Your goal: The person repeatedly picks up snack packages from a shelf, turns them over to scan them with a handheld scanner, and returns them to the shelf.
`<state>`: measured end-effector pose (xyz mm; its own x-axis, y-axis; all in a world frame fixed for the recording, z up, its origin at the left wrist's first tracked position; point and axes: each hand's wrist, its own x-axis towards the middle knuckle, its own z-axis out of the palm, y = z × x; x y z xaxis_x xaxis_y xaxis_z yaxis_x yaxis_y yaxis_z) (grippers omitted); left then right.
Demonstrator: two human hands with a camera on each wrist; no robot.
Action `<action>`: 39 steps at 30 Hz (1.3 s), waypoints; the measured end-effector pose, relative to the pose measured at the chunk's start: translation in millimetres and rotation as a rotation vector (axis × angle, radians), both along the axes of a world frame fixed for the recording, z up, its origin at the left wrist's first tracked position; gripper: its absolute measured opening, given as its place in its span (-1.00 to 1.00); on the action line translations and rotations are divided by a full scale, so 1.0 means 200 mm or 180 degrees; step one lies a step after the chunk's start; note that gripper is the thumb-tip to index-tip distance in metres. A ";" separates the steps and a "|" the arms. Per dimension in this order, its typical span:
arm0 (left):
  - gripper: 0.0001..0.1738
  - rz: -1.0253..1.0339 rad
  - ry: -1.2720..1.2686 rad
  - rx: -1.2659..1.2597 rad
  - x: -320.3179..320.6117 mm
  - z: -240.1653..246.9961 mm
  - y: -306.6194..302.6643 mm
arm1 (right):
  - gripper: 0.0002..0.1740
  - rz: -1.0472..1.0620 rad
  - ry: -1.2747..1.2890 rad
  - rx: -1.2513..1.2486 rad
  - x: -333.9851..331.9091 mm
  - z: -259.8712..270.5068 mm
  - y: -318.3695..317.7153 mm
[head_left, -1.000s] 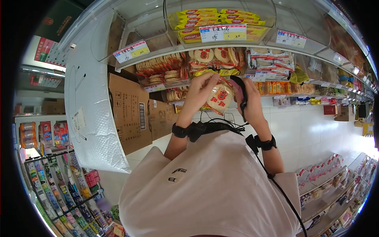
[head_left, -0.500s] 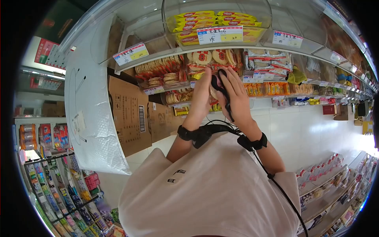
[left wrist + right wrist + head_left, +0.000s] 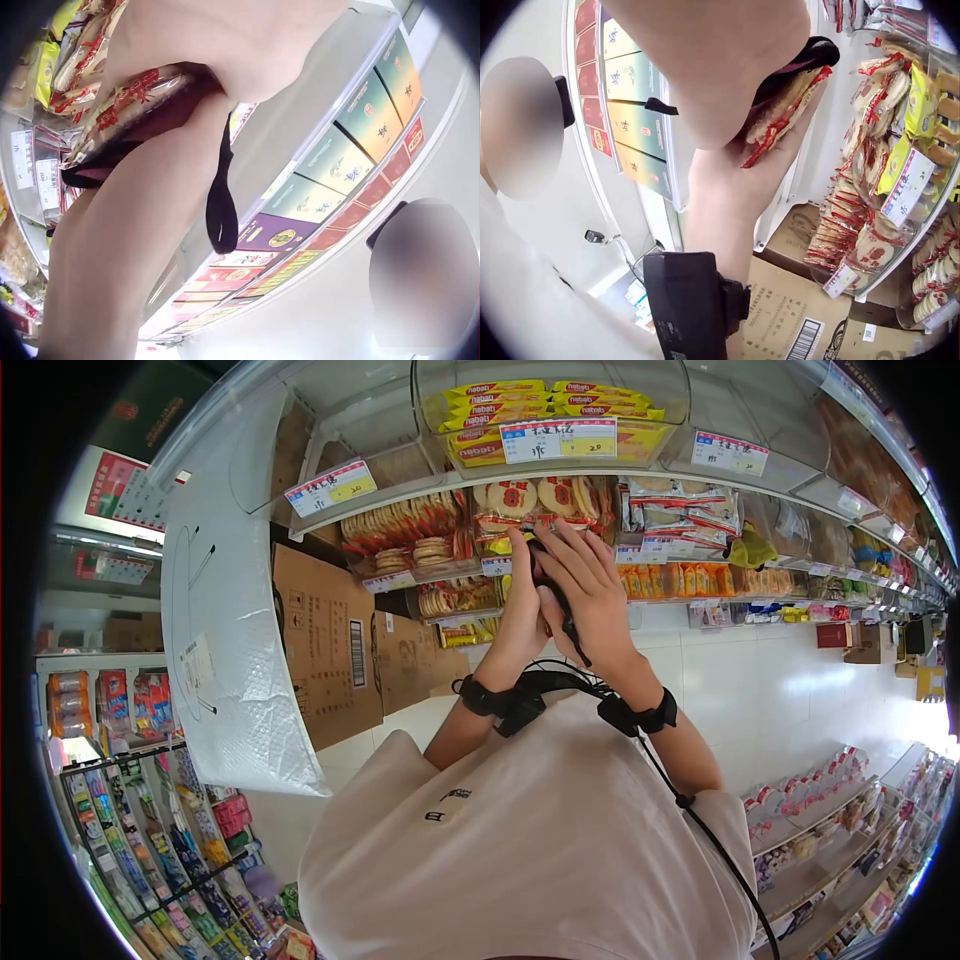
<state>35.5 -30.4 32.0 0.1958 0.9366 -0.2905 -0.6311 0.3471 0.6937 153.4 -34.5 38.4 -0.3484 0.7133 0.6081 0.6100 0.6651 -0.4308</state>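
Pressed palm to palm in the head view, my left hand (image 3: 519, 605) and right hand (image 3: 592, 600) have mostly straight fingers pointing toward the shelf. Between them lies a round, flat cracker packet (image 3: 780, 124) with red-and-clear wrapping; its edge shows in the right wrist view, and part of the packet (image 3: 135, 101) shows in the left wrist view. A black-edged mauve piece (image 3: 562, 600) sits against my right palm, beside the packet. Its black strap (image 3: 223, 202) hangs below the hands in the left wrist view. The palms hide most of the packet.
Bins of cracker packets (image 3: 405, 535) and yellow wafer packs (image 3: 500, 410) are ahead. A cardboard box (image 3: 325, 645) and silvery padded sheet (image 3: 235, 680) stand at left. Boxed goods (image 3: 337, 169) line another shelf; a blurred person (image 3: 425, 277) is near it.
My hands came together from either side, covering the packet that my left fingers had held in plain view. Since then, the right fingers have leaned farther over toward the left hand.
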 end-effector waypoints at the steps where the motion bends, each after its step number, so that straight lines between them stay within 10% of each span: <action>1: -0.18 0.0023 -0.0194 0.0153 0.00 0.00 0.00 | -0.55 0.0013 -0.0078 0.0019 0.00 0.02 -0.01; 20: -0.52 0.0826 -0.0503 0.0052 -0.06 -0.11 0.07 | -0.59 0.0207 0.0294 -0.0004 0.04 -0.17 -0.02; 25: -0.59 0.1001 0.0663 0.0580 -0.01 0.00 0.03 | -0.54 0.0267 0.4551 -0.3997 0.17 -0.17 0.04; 31: -0.54 0.1334 0.1698 0.1101 -0.01 -0.06 0.07 | -0.57 -0.0365 0.2097 -0.2146 0.12 -0.07 -0.01; 39: -0.08 0.0392 -0.0521 0.0497 -0.01 0.01 0.04 | -0.40 0.0390 0.0696 -0.0627 0.00 -0.01 -0.15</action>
<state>33.0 -21.5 34.3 0.1099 0.9873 -0.1145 -0.7704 0.1574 0.6179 153.1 -63.5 35.7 -0.3153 0.7855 0.5325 0.4092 0.6188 -0.6706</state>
